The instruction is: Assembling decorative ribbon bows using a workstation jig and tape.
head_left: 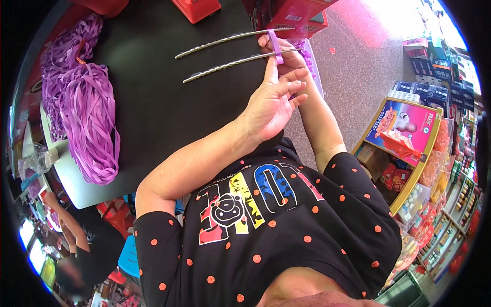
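Two thin twisted metal rods (225, 66) extend side by side over the black table, pointing left. A purple ribbon (274, 45) bridges them near their right ends. My right hand (289, 57) is closed around that end, its thumb tip beside the ribbon; some of its fingers are hidden behind the ribbon and my other hand. From below, my left hand (273, 102) reaches up, one digit touching the ribbon at the lower rod. Its other fingers are spread loosely to the right, and no object shows in its palm.
A big bundle of purple ribbon (89, 117) lies at the table's left side. Past my right hand stands a clear container (313, 66) with purple pieces. Red boxes (294, 13) and a red object (197, 9) sit at the far edge. A display case (404, 133) stands right; another person (87, 245) is lower left.
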Available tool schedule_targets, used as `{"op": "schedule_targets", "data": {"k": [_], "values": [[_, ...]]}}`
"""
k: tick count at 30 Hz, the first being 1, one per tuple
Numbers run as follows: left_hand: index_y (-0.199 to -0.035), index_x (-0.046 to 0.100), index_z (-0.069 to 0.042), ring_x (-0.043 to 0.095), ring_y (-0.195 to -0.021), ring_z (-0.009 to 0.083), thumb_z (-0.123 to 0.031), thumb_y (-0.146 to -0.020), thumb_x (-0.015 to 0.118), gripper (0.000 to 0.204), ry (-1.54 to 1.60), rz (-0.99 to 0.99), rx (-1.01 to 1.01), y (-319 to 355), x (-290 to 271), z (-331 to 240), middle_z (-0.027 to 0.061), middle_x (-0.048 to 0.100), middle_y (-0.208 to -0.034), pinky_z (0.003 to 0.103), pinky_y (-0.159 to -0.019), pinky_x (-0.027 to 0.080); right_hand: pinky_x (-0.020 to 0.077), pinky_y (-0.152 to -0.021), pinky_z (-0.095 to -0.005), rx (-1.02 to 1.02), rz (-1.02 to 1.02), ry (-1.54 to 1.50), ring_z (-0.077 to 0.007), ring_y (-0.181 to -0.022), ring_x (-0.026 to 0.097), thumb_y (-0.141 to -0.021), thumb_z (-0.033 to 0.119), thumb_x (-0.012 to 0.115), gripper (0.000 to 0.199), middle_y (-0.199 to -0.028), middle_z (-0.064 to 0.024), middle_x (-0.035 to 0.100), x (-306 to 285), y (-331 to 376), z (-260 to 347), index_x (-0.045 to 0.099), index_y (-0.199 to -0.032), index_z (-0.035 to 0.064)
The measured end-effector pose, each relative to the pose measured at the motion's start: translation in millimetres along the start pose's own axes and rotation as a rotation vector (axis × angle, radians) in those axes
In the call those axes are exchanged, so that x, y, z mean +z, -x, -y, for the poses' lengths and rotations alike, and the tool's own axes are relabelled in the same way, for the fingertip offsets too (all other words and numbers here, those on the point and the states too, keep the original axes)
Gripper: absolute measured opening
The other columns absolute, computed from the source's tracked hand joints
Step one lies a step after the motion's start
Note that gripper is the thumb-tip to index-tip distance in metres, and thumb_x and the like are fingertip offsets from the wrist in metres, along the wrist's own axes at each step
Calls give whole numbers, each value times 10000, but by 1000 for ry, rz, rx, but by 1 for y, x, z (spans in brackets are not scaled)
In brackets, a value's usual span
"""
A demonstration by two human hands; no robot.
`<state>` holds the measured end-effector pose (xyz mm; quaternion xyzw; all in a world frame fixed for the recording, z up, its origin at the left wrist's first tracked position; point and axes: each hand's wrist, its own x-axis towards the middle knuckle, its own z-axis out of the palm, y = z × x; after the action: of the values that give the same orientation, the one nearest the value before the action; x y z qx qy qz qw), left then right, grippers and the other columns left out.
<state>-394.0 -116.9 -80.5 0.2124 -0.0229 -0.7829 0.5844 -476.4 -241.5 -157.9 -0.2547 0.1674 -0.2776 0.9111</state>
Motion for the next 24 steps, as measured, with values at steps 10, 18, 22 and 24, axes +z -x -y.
{"op": "schedule_targets", "data": {"k": [10, 18, 22, 24], "values": [[-1476, 72, -259, 517, -1042, 180, -30, -885, 528, 781, -24, -29, 17, 1, 1, 1, 100, 496, -1247, 365, -914, 417, 495, -587, -201, 159, -43, 101, -79, -684, 587, -844, 176, 670, 238, -840, -18, 612, -13, -1, 18, 584, -1001, 18], [-1466, 104, -282, 511, -1038, 175, -27, -875, 530, 772, -42, 13, 39, -2, -2, 4, 82, 499, -1242, 357, -909, 408, 508, -734, -290, 334, -165, 280, -150, -785, 628, -840, 137, 638, 165, -898, -51, 670, 4, 8, 62, 655, -978, 48], [-1458, 121, -272, 504, -1040, 173, -26, -874, 523, 751, -48, 6, 51, 0, 0, 4, 76, 511, -1225, 359, -909, 400, 461, -586, -217, 327, -247, 393, -82, -655, 578, -844, 182, 636, 162, -815, -11, 667, 17, 14, 69, 671, -933, 51], [-1453, 134, -268, 504, -1040, 172, -23, -874, 520, 738, -45, 8, 53, 0, 0, 4, 76, 516, -1221, 358, -908, 400, 430, -574, -198, 341, -248, 487, -53, -629, 536, -866, 217, 609, 214, -781, 10, 650, 25, 19, 75, 678, -953, 35]]}}
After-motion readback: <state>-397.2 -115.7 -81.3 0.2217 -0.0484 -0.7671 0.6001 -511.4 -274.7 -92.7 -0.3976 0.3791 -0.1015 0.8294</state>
